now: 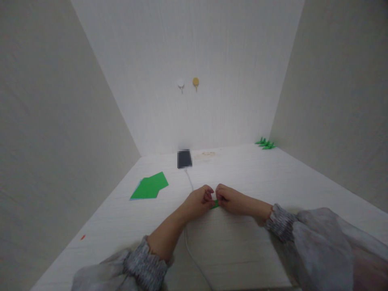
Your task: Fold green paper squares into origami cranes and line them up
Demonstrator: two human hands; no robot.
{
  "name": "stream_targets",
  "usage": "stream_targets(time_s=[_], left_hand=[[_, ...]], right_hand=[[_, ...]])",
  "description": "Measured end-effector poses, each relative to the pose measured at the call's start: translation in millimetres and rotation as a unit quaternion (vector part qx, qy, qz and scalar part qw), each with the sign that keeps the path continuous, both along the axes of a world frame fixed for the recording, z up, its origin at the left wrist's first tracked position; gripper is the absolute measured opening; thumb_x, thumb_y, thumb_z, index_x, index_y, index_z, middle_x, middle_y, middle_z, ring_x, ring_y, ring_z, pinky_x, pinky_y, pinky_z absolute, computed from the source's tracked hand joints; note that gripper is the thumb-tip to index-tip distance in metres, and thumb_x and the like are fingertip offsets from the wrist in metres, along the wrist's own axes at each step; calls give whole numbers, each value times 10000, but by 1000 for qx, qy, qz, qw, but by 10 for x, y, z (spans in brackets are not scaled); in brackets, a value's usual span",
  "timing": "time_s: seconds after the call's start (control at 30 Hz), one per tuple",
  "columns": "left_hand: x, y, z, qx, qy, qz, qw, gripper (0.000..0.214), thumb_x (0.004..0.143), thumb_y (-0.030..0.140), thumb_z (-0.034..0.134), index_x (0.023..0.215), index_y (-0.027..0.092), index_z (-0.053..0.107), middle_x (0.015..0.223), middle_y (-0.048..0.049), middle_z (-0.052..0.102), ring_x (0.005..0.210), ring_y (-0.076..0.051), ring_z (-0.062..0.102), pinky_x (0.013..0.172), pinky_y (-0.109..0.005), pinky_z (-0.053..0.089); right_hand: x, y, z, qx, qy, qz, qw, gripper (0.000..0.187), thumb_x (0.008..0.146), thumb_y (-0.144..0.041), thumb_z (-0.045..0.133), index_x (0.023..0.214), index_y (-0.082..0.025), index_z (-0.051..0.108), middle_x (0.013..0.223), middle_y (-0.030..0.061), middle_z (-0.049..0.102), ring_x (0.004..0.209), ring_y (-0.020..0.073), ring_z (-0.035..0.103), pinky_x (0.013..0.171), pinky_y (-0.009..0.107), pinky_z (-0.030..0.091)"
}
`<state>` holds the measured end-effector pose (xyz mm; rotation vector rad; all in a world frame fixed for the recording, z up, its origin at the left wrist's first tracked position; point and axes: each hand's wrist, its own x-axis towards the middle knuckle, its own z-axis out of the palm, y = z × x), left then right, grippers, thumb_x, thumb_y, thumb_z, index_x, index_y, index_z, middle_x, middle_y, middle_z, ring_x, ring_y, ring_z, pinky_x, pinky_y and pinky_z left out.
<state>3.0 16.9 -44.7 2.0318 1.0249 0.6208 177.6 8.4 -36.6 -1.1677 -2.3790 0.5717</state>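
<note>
My left hand (198,202) and my right hand (232,199) meet at the middle of the white table (273,178), fingers pinched together. Between them they grip a small folded piece of green paper (215,204), mostly hidden by the fingers. Both wrists rest low over the tabletop, grey sleeves pushed back.
A stack of green paper sheets (150,186) lies to the left. Several small folded green figures (265,143) sit in the far right corner. A blurred dark device (184,159) with a white cable (190,182) stands at the back. Two hooks (188,84) hang on the wall. A red scrap (83,237) lies near left.
</note>
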Motion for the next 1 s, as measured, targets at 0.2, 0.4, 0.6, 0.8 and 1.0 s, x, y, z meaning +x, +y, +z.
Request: stream_targets(time_s=[0.2, 0.4, 0.6, 0.8, 1.0], left_hand=[[22, -45, 28, -12, -19, 14, 1000, 255, 696, 205, 549, 926, 172, 444, 731, 4, 528, 655, -104, 513, 599, -225, 420], [14, -43, -2, 0, -30, 13, 999, 240, 706, 198, 536, 930, 165, 453, 764, -10, 535, 678, -107, 523, 609, -225, 422], [11, -34, -7, -7, -29, 8, 1000, 252, 702, 206, 550, 933, 170, 457, 742, 0, 533, 676, -108, 520, 613, -227, 423], [24, -40, 28, -34, -43, 17, 998, 268, 659, 158, 580, 900, 169, 465, 724, 9, 517, 669, -104, 517, 606, -223, 424], [49, -28, 78, -28, -26, 22, 999, 323, 613, 165, 614, 894, 169, 454, 675, 22, 511, 632, -100, 508, 572, -211, 404]], right_hand=[[-8, 17, -24, 5, 3, -10, 1000, 124, 644, -29, 438, 622, -151, 448, 712, 23, 461, 623, 111, 421, 571, 233, 368], [-7, 13, -34, 9, 2, -15, 1000, 105, 657, -51, 442, 650, -155, 451, 713, 17, 462, 624, 111, 418, 574, 233, 365], [-1, 21, -60, 9, -4, -16, 1000, 95, 655, -62, 450, 632, -154, 445, 721, 24, 464, 636, 117, 423, 571, 236, 364], [10, 9, -53, 1, 9, -19, 1000, 87, 655, -71, 480, 646, -154, 457, 715, 13, 457, 621, 109, 415, 561, 228, 354], [2, 0, -21, -26, 22, -50, 998, 109, 631, -64, 510, 672, -153, 461, 649, -15, 443, 566, 92, 377, 501, 202, 299]])
